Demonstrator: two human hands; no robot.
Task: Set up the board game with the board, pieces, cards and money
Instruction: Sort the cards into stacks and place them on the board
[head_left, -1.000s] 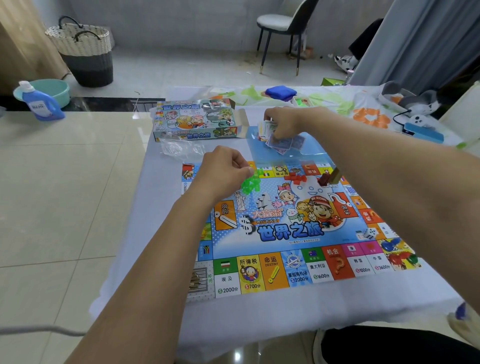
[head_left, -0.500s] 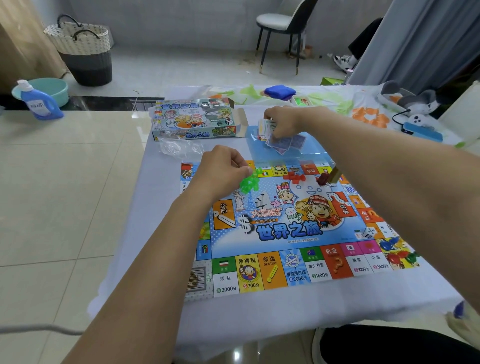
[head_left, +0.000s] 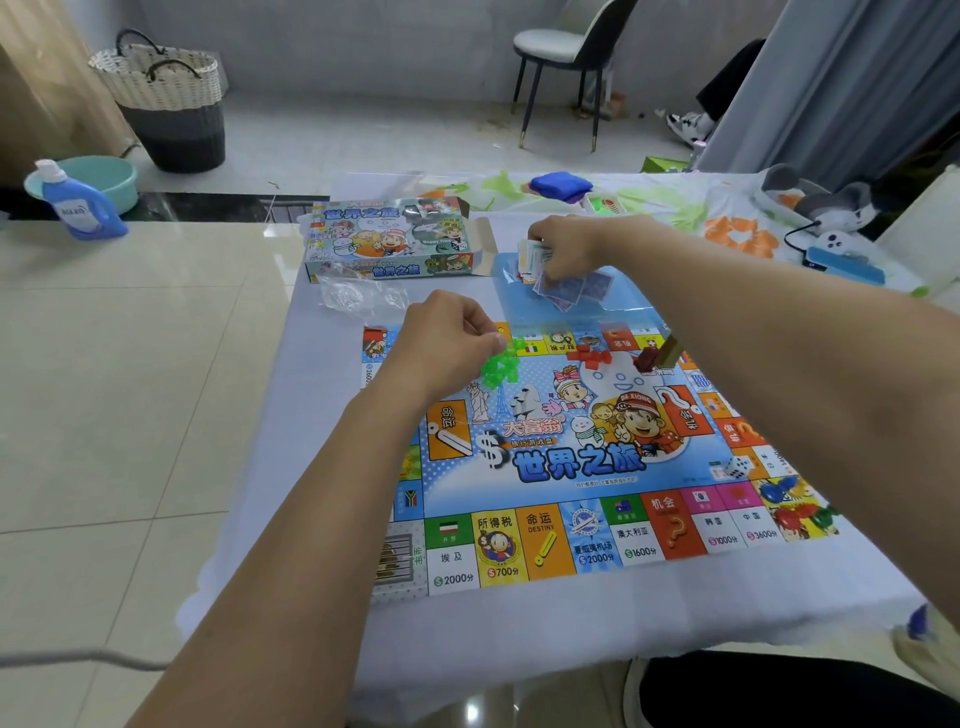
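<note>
The colourful game board (head_left: 571, 467) lies flat on the white-covered table. At its far left my left hand (head_left: 447, 343) hovers with curled fingers, its fingertips pinching at a pile of green plastic houses (head_left: 498, 369). Red houses (head_left: 589, 357) and a dark red piece (head_left: 648, 359) lie at the board's far edge. A white die (head_left: 736, 466) sits on the right side. Beyond the board, my right hand (head_left: 566, 247) grips a stack of cards or paper money (head_left: 532, 257) over a blue plastic tray (head_left: 506, 291). Blue-backed cards (head_left: 569, 288) lie fanned in the tray.
The open game box (head_left: 389, 244) lies at the table's far left, with a crumpled clear plastic bag (head_left: 358, 296) in front of it. Cloth items, a blue pad (head_left: 561, 184) and a game controller (head_left: 836, 241) crowd the far right. The table's left edge drops to a tiled floor.
Almost nothing differs. Both hands stay where they were, the left at the green houses and the right holding the stack over the tray.
</note>
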